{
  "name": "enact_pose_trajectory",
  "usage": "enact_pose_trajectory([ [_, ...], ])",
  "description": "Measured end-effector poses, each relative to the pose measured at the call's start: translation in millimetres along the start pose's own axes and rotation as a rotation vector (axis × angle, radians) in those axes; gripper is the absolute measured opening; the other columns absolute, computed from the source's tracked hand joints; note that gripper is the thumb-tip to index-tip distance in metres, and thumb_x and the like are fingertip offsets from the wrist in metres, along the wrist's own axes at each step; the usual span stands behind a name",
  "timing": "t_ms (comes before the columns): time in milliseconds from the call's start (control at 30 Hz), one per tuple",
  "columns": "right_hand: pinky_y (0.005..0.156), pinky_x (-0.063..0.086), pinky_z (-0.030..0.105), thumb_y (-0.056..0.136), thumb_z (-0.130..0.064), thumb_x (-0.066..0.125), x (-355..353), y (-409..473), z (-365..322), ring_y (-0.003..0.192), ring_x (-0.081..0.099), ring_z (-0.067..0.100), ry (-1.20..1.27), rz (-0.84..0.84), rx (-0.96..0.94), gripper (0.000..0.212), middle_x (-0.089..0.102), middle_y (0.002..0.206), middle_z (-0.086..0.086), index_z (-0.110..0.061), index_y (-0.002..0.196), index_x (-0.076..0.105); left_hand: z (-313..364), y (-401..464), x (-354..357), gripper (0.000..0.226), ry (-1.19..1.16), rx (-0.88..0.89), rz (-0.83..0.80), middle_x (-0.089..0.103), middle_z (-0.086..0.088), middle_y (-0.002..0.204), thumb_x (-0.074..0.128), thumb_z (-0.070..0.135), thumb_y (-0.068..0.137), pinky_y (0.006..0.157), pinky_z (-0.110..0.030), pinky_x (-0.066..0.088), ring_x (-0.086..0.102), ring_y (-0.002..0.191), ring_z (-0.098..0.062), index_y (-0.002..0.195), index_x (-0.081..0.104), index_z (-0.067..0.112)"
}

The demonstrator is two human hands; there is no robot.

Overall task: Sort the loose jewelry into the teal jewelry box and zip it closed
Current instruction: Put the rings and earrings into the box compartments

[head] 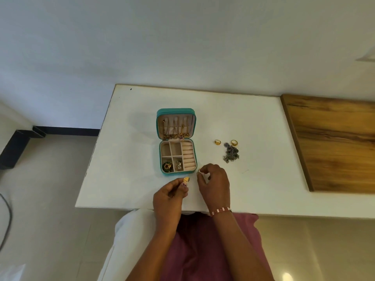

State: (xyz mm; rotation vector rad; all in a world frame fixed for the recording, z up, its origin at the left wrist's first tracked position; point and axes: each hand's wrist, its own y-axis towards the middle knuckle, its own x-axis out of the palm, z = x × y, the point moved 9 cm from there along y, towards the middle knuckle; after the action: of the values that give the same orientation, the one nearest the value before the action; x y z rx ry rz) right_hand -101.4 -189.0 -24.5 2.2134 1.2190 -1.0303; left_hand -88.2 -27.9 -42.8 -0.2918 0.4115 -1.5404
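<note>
Holding: left hand [169,196] pinches a gold ring [186,179] in curled fingers; right hand [213,182] pinches a small pale piece [199,171], type unclear.
Box: teal jewelry box [176,141] lies open on the bench [253,189], just beyond both hands, probably for easy loading.
Loose: two rings [217,142] and a dark chain cluster [231,152] lie right of it.
Hidden: zipper not discernible.

Bare forearms, pink-and-white beaded bracelet [220,211] on right wrist, possibly mauve garment [203,250] below.

Teal jewelry box [176,111], cream lining
</note>
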Motion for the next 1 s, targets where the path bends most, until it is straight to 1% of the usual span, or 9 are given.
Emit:
enact_pose_trajectory([
  [67,0.074,0.035,0.023,0.085,-0.013,0.057,5.3,-2.7,-3.8,0.092,0.052,0.023,-0.055,-0.061,-0.017,0.019,0.063,0.099,0.01,-0.008,0.103,0.06,-0.4,0.6,-2.7,0.018,0.02,0.002,-0.005,0.07,-0.002,0.079,0.065,0.008,0.082,0.073,-0.018,0.055,0.066,0.065,0.0,0.099,0.067,0.013],
  [133,0.082,0.039,0.026,0.087,-0.013,0.054,8.2,-4.2,-6.7,0.101,0.052,0.023,-0.066,-0.096,-0.018,0.032,0.061,0.109,0.01,-0.01,0.119,0.054,0.9,2.7,-2.3,0.019,0.056,0.012,-0.02,0.069,-0.001,0.078,0.065,0.01,0.082,0.077,-0.023,0.055,0.066,0.066,-0.002,0.1,0.068,0.011],
  [200,0.088,0.041,0.029,0.087,-0.013,0.052,9.0,-5.1,-8.0,0.105,0.052,0.025,-0.073,-0.098,-0.024,0.039,0.059,0.113,0.011,-0.01,0.126,0.051,-0.2,3.7,-2.3,0.02,0.08,0.012,-0.025,0.069,-0.001,0.077,0.064,0.009,0.083,0.082,-0.029,0.055,0.066,0.07,-0.007,0.102,0.068,0.008],
  [300,0.084,0.043,0.031,0.085,-0.01,0.054,8.0,-5.7,-8.4,0.1,0.054,0.029,-0.109,-0.069,-0.047,0.031,0.061,0.106,0.016,-0.005,0.115,0.06,-3.6,4.7,-1.9,0.02,0.09,-0.006,-0.02,0.069,-0.004,0.08,0.063,0.009,0.083,0.088,-0.037,0.052,0.067,0.078,-0.018,0.102,0.068,0.008],
  [400,0.079,0.042,0.027,0.084,-0.009,0.057,3.2,-6.4,-5.8,0.094,0.057,0.029,-0.068,-0.023,-0.021,0.024,0.064,0.102,0.016,-0.004,0.106,0.065,-5.7,5.8,-0.3,0.02,0.093,-0.02,-0.023,0.07,-0.007,0.086,0.063,0.009,0.083,0.09,-0.04,0.052,0.067,0.082,-0.022,0.103,0.068,0.009],
  [600,0.062,0.04,0.014,0.083,-0.012,0.063,-15.2,-8.1,-1.8,0.075,0.059,0.017,0.157,0.116,0.089,0.019,0.068,0.095,0.005,-0.009,0.102,0.063,-6.1,7.8,-5.0,0.023,0.096,-0.014,0.024,0.07,-0.01,0.093,0.062,0.013,0.084,0.087,-0.032,0.051,0.066,0.086,-0.023,0.106,0.067,0.009],
  [733,0.064,0.039,0.019,0.084,-0.015,0.063,-11.5,0.5,-15.7,0.083,0.06,0.019,0.101,0.109,0.031,0.019,0.067,0.096,0.007,-0.012,0.102,0.062,-8.9,9.7,-6.3,0.023,0.084,-0.038,0.03,0.068,-0.004,0.084,0.063,0.014,0.084,0.087,-0.034,0.052,0.067,0.083,-0.022,0.106,0.067,0.01],
  [833,0.066,0.037,0.023,0.084,-0.015,0.063,-8.3,6.3,-26.7,0.086,0.057,0.024,0.01,0.125,-0.01,0.018,0.066,0.093,0.011,-0.012,0.102,0.063,-9.7,10.3,-7.0,0.023,0.085,-0.037,0.031,0.07,-0.005,0.086,0.063,0.015,0.084,0.086,-0.033,0.052,0.067,0.083,-0.021,0.106,0.067,0.01],
  [1000,0.067,0.049,0.034,0.068,-0.007,0.076,-5.5,9.0,-46.9,0.077,0.063,0.031,-0.156,0.196,-0.136,0.019,0.071,0.079,0.01,-0.009,0.086,0.068,-10.8,12.3,-8.4,0.022,0.069,-0.03,0.039,0.069,-0.005,0.085,0.063,0.014,0.084,0.079,-0.023,0.051,0.067,0.081,-0.02,0.106,0.067,0.01],
])
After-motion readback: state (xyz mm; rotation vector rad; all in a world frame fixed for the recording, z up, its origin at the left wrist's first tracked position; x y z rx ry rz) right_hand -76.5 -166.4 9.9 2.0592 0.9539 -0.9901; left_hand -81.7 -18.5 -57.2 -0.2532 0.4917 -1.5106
